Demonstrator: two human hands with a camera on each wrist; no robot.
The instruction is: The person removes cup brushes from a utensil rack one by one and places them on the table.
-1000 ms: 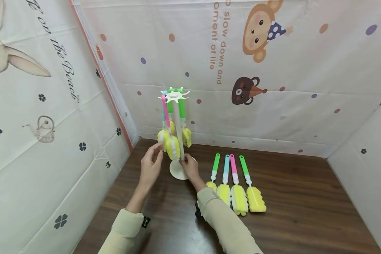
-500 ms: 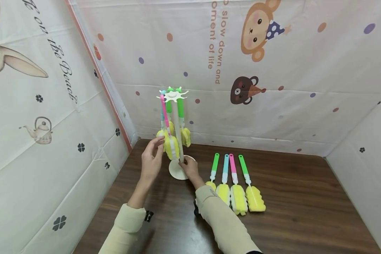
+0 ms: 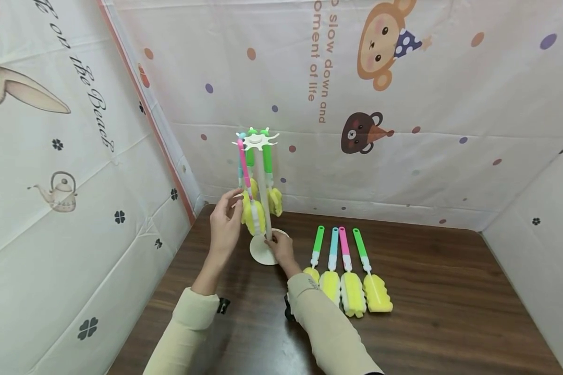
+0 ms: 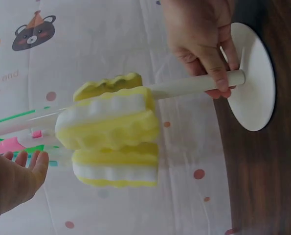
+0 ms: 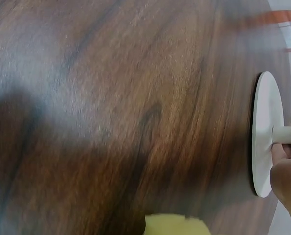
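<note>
Left hand point(image 3: 224, 226), nearer: fingers relaxed, gripping nothing we can see, just left of the hung pink brush point(image 3: 253, 215), contact uncertain; brush's long axis near upright. Right hand point(image 3: 281, 247): fingers grasping the stand point(image 3: 262, 192) low on its pole. Stand, on worktop point(image 3: 441, 291): we count four brushes hung. To its right: loose brushes point(image 3: 353, 292), four, lying flat.

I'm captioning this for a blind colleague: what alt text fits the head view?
A person's right hand grips a white stand near its base, while the left hand is beside yellow sponge brushes hanging from it. Four more brushes lie side by side on a dark wood-grain table.
</note>
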